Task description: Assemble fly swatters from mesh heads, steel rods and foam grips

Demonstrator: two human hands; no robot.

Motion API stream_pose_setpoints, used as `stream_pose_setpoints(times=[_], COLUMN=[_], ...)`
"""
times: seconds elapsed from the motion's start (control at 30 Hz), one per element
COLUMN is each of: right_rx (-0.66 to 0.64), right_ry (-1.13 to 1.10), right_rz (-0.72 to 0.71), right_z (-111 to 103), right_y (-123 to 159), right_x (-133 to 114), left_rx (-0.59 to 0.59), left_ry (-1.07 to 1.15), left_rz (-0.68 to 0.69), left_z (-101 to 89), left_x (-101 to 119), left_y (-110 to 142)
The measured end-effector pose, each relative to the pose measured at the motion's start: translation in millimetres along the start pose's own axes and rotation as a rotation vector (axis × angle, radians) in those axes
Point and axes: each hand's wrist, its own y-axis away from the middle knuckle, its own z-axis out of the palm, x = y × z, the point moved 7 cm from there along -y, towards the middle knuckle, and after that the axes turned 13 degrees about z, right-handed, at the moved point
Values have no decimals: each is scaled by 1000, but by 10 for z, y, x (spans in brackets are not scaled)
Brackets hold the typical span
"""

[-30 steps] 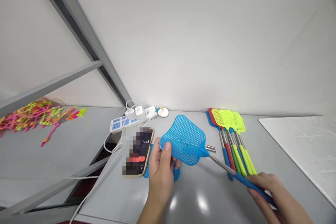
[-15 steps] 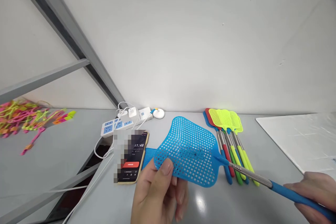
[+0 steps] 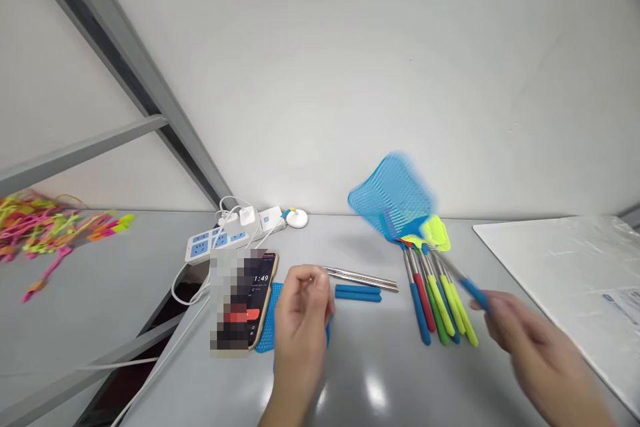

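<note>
My right hand (image 3: pixel 530 340), blurred by motion, grips the blue handle of a blue fly swatter (image 3: pixel 393 197), whose mesh head is raised over a row of several swatters (image 3: pixel 437 293) lying on the grey table (image 3: pixel 380 373). My left hand (image 3: pixel 303 310) hovers with fingers loosely curled and nothing in them, just above more blue swatters (image 3: pixel 357 292) that lie flat beside a phone (image 3: pixel 253 307).
A white power strip (image 3: pixel 225 237) with chargers and cables sits at the back by the wall. A pile of pink and yellow plastic pieces (image 3: pixel 45 227) lies at far left. A white sheet (image 3: pixel 565 267) covers the table's right side.
My left hand let go of the blue swatter's head. My right hand swung that swatter up and to the right, over the row of finished swatters.
</note>
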Motion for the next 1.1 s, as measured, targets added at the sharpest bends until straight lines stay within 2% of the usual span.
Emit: stream_pose_setpoints(times=[0.1, 0.17, 0.33, 0.43, 0.5, 0.67, 0.8, 0.93, 1.03, 1.1], right_rx=[-206, -276, -406, -456, -463, -462, -444, -365, -303, -258], right_ry=[-121, -217, -400, -408, -406, -308, -181, -98, -46, -15], right_rz=[104, 186, 297, 293, 276, 240, 192, 160, 133, 105], right_z=[301, 426, 618, 688, 712, 739, 706, 611, 558, 537], right_y=[-52, -77, -54, -11, 9, 54, 72, 35, 4, 3], right_x=[-28, 59, 248, 218, 179, 157, 138, 105, 83, 67], left_rx=[-79, -126, -122, -199, -226, -100, -223, -323, -343, -318], left_ry=[-403, -574, -773, -872, -910, -927, -964, -990, -927, -797], left_rz=[226, 352, 508, 571, 576, 562, 523, 463, 436, 382], left_z=[46, 105, 175, 292, 365, 412, 470, 434, 399, 368], left_x=[-50, -27, 50, 65, 60, 99, 34, -15, 12, 4], left_y=[-16, 24, 92, 66, 22, -144, -265, -305, -255, -197])
